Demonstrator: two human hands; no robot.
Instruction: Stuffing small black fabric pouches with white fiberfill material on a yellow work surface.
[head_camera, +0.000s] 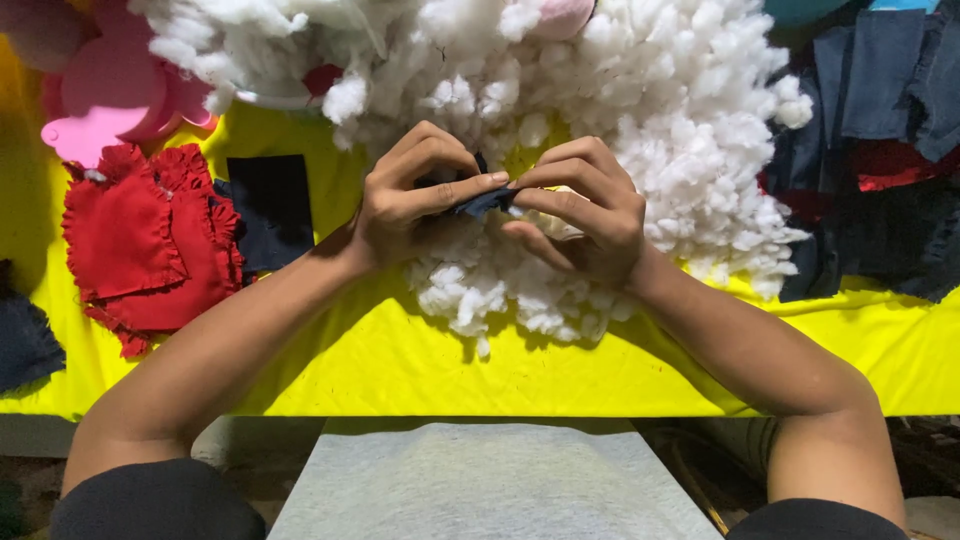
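Now the left hand (415, 195) and right hand (580, 210) pinched one small dark blue fabric piece (487, 200) between fingertips; white stuffing (640, 120) lay heaped beneath on the yellow bench (400, 360).

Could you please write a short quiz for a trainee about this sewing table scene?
1. True or false: both hands pinch the small dark blue fabric piece.
2. What lies under the hands? A) white stuffing B) sand C) paper
3. Which colour is the table cover?

Key:
1. True: the left hand and the right hand grip it together.
2. A: the white stuffing is piled there.
3. Yellow. The red frilled pieces lie on it at the left, the dark blue scraps at the right.
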